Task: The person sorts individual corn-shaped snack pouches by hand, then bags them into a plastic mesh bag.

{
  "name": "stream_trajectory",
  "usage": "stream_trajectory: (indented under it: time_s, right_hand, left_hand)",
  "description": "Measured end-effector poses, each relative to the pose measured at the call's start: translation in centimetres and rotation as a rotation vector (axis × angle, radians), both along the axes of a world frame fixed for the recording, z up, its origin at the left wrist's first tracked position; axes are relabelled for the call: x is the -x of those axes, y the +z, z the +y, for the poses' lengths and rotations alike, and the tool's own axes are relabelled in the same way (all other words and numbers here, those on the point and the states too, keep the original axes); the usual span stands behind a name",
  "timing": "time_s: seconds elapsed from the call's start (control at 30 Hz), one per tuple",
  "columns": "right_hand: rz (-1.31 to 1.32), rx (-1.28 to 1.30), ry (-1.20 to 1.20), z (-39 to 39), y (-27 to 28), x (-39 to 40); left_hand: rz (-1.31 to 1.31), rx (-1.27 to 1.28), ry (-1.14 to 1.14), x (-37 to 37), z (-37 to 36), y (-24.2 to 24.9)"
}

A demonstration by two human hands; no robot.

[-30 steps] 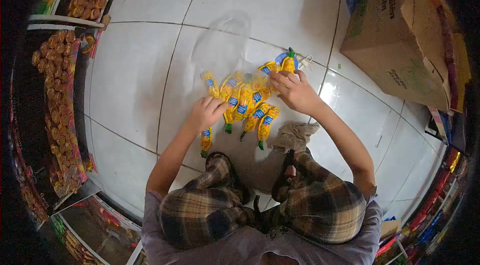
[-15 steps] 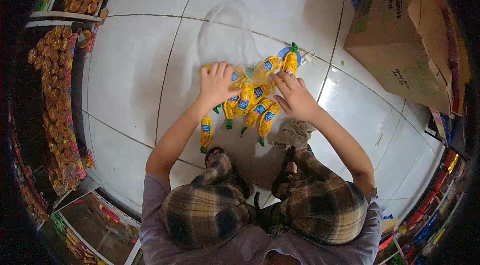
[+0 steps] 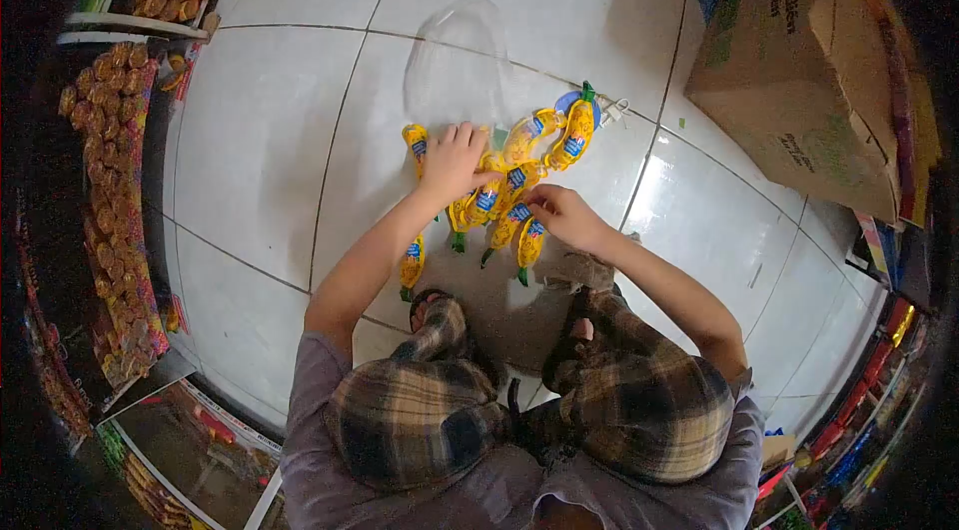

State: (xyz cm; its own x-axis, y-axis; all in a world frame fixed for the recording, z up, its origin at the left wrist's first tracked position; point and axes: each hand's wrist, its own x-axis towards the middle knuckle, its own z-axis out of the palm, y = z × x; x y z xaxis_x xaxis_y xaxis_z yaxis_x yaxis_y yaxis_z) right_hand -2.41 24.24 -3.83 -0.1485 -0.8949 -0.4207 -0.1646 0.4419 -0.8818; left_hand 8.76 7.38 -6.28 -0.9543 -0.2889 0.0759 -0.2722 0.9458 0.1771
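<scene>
Right hand [image 3: 564, 214] bunched at yellow packets [image 3: 489, 192], cannot tell whether pinching one; left hand [image 3: 455, 162] spread over packets just beside. Blue labels [image 3: 486, 201] illegible. White floor tiles [image 3: 250, 150] beneath both. Beyond right hand, cardboard box [image 3: 779, 70], "Rong Biên" readable.

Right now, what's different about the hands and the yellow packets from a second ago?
The left hand moved forward and a little right, over the packets. The right hand pulled back and a little left, from the top-right packet to the lower ones. Whether either hand grips one, I can't tell. The box and rag stayed put.
</scene>
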Motion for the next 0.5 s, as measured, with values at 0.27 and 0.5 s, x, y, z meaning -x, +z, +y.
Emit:
stream_trajectory:
  time_s: [0.27,0.5]
  right_hand:
    - [-0.085,0.034,-0.046,0.0,-1.7,0.2]
    - [-0.790,0.093,-0.490,-1.2,-0.3,-0.1]
  left_hand:
    - [0.039,-0.188,-0.011,0.4,-0.8,-1.9]
    - [0.160,-0.728,0.090,0.2,4.0,2.9]
